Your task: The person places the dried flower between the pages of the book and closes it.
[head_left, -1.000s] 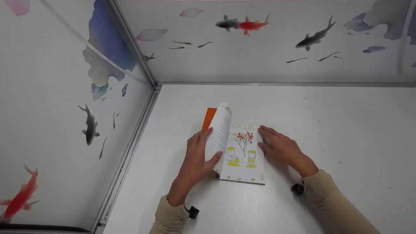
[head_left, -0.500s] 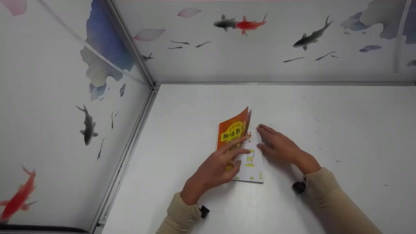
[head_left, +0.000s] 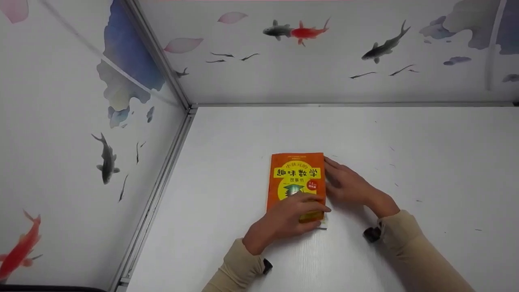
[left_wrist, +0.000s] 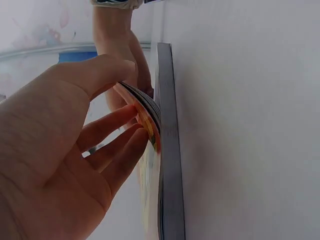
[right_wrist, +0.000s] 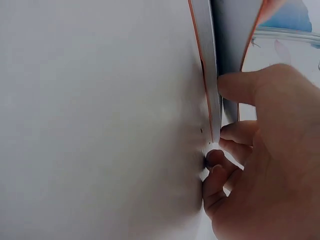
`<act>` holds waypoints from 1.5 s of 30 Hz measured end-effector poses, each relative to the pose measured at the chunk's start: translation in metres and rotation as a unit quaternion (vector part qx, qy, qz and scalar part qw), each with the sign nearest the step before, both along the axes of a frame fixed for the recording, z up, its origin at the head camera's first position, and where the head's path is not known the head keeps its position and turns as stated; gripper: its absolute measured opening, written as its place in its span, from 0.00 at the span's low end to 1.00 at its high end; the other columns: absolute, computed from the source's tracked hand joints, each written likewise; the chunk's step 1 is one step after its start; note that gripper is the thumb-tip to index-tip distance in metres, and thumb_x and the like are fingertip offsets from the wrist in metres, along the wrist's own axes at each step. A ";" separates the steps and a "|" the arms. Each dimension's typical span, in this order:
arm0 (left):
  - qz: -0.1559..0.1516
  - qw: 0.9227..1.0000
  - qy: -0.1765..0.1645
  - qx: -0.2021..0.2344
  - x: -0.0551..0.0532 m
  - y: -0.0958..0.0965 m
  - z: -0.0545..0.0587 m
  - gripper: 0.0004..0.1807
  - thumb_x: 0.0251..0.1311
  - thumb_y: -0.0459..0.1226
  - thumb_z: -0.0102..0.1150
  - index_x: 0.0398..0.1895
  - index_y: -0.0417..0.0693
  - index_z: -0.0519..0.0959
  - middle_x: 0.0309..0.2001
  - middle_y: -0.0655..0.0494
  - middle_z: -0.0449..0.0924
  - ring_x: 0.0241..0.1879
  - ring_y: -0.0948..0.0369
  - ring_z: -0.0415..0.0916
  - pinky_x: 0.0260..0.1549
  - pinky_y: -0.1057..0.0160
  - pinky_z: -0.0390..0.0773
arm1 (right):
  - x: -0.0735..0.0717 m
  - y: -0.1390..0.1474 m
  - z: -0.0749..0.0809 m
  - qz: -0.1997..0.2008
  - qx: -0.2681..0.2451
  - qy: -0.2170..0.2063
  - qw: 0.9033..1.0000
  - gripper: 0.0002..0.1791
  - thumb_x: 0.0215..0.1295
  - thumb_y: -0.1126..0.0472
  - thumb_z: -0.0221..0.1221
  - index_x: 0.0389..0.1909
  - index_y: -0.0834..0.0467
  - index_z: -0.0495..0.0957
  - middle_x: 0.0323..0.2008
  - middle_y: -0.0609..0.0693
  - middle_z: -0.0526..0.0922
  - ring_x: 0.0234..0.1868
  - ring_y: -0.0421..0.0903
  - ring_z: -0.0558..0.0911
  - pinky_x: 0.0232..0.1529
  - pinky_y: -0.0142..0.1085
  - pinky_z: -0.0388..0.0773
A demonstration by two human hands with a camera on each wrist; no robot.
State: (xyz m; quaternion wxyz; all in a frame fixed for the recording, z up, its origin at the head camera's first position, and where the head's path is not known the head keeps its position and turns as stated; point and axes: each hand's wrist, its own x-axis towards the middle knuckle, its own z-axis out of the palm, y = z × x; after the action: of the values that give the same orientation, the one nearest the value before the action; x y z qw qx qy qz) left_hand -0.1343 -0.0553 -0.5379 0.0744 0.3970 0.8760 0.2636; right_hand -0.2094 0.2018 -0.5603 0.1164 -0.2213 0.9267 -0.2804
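Observation:
A softcover book [head_left: 298, 162] with an orange and yellow cover lies on the white table, its front cover and some pages slightly raised. My left hand [head_left: 290, 215] lies across the lower part of the cover. In the left wrist view, the thumb and fingers of that left hand [left_wrist: 75, 130] pinch the curved cover and pages, which stand off the thicker block below. My right hand [head_left: 350, 186] rests at the book's right edge. Its thumb [right_wrist: 240, 89] touches the page edges in the right wrist view, fingers lightly bent beside the book.
The white table [head_left: 219, 243] meets a low metal rail [head_left: 251, 105] at the back. Panels printed with fish [head_left: 385, 44] rise behind it and along the left. Small dark marks dot the table's right side.
The left hand has swung the cover and pages from the left over to the right, so the orange front now faces up. The right hand stays at the right edge.

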 end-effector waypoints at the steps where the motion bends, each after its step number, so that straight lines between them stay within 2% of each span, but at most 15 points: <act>1: -0.002 1.000 -0.001 -0.006 0.000 0.001 0.000 0.24 0.74 0.51 0.68 0.71 0.70 0.81 0.73 0.64 0.78 0.73 0.63 0.72 0.72 0.63 0.75 | 0.000 0.001 0.000 0.001 -0.001 -0.004 1.000 0.45 0.79 0.49 0.61 0.89 0.52 0.50 0.89 0.54 0.50 0.86 0.64 0.59 0.80 0.66 0.60; 5: 0.001 1.000 -0.009 -0.027 -0.001 0.001 -0.001 0.27 0.72 0.53 0.69 0.72 0.68 0.81 0.74 0.64 0.77 0.74 0.63 0.71 0.73 0.64 0.73 | 0.001 0.001 0.001 -0.011 -0.005 -0.033 0.999 0.45 0.80 0.50 0.57 0.89 0.54 0.47 0.90 0.53 0.46 0.88 0.64 0.54 0.82 0.66 0.55; 7: 0.003 0.999 -0.019 -0.032 -0.002 0.000 -0.001 0.28 0.71 0.53 0.70 0.73 0.65 0.81 0.75 0.64 0.76 0.74 0.63 0.70 0.74 0.64 0.72 | 0.001 0.000 0.003 -0.022 -0.001 -0.042 0.999 0.46 0.81 0.45 0.55 0.89 0.55 0.45 0.90 0.53 0.44 0.89 0.63 0.51 0.83 0.65 0.53; 11: -0.001 0.999 -0.044 -0.029 -0.002 0.000 -0.001 0.30 0.69 0.51 0.72 0.74 0.62 0.80 0.76 0.63 0.76 0.76 0.61 0.68 0.75 0.64 0.71 | 0.002 -0.003 0.004 -0.024 0.022 -0.026 0.999 0.54 0.78 0.33 0.56 0.89 0.57 0.44 0.90 0.55 0.43 0.89 0.63 0.51 0.83 0.64 0.56; 14: -0.004 0.998 -0.058 -0.028 -0.002 -0.001 -0.002 0.30 0.70 0.51 0.72 0.74 0.62 0.80 0.77 0.63 0.74 0.77 0.61 0.66 0.75 0.65 0.71 | 0.002 -0.005 0.002 -0.019 0.040 -0.012 0.999 0.58 0.74 0.30 0.59 0.89 0.56 0.44 0.90 0.55 0.44 0.88 0.63 0.54 0.81 0.64 0.60; 21: 0.001 0.996 -0.078 -0.032 -0.002 -0.001 -0.005 0.30 0.70 0.51 0.71 0.74 0.65 0.79 0.78 0.65 0.72 0.79 0.62 0.64 0.76 0.63 0.70 | 0.005 -0.006 0.000 -0.026 0.042 -0.003 0.999 0.59 0.73 0.30 0.61 0.89 0.59 0.46 0.89 0.57 0.48 0.86 0.66 0.57 0.80 0.66 0.61; 32: -0.005 0.995 -0.095 -0.030 -0.008 0.000 -0.004 0.28 0.71 0.52 0.70 0.72 0.65 0.80 0.76 0.63 0.72 0.78 0.62 0.65 0.77 0.62 0.69 | 0.008 -0.005 -0.002 -0.035 0.045 0.003 0.998 0.59 0.73 0.31 0.62 0.89 0.57 0.46 0.89 0.56 0.48 0.87 0.64 0.56 0.80 0.65 0.62; 37: -0.021 0.996 -0.088 -0.015 -0.015 -0.001 -0.003 0.23 0.75 0.50 0.66 0.70 0.61 0.81 0.72 0.64 0.77 0.76 0.63 0.67 0.77 0.63 0.68 | 0.008 -0.003 -0.002 -0.037 0.037 0.002 0.999 0.58 0.73 0.30 0.61 0.89 0.56 0.46 0.89 0.56 0.49 0.87 0.64 0.56 0.80 0.66 0.61; 40: -0.031 0.996 -0.084 0.007 -0.021 0.000 -0.002 0.19 0.76 0.47 0.65 0.67 0.57 0.82 0.67 0.65 0.81 0.71 0.64 0.72 0.74 0.65 0.71 | 0.007 -0.001 -0.002 -0.034 0.023 0.002 0.999 0.56 0.74 0.32 0.61 0.89 0.56 0.47 0.89 0.57 0.51 0.87 0.64 0.56 0.80 0.66 0.60; 42: -0.026 0.996 -0.080 0.015 -0.026 0.001 0.000 0.18 0.77 0.46 0.64 0.66 0.57 0.82 0.64 0.66 0.83 0.68 0.64 0.74 0.73 0.66 0.72 | 0.004 0.001 -0.001 -0.032 0.005 -0.004 0.999 0.54 0.75 0.34 0.62 0.89 0.56 0.49 0.88 0.57 0.52 0.87 0.64 0.56 0.81 0.65 0.59; 43: -0.017 0.997 -0.079 0.015 -0.029 0.001 0.001 0.18 0.77 0.47 0.64 0.66 0.58 0.82 0.64 0.65 0.83 0.67 0.64 0.74 0.72 0.65 0.73 | 0.003 0.003 -0.001 -0.031 -0.011 -0.007 0.999 0.52 0.76 0.37 0.63 0.89 0.56 0.50 0.88 0.58 0.55 0.85 0.63 0.61 0.81 0.65 0.62; 45: 0.015 0.997 -0.070 0.008 -0.034 0.000 0.006 0.20 0.78 0.47 0.64 0.69 0.59 0.80 0.66 0.64 0.82 0.68 0.62 0.75 0.72 0.63 0.75 | -0.001 0.009 0.000 -0.032 -0.045 -0.016 0.998 0.47 0.78 0.42 0.64 0.88 0.54 0.55 0.83 0.58 0.64 0.74 0.62 0.74 0.73 0.58 0.76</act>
State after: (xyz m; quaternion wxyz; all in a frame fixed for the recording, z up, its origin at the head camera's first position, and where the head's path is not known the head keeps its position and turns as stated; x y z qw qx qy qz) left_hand -0.1683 -0.0550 -0.5315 0.1282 0.3653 0.8722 0.2990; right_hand -0.2106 0.2111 -0.5599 0.1121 -0.1925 0.9179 -0.3283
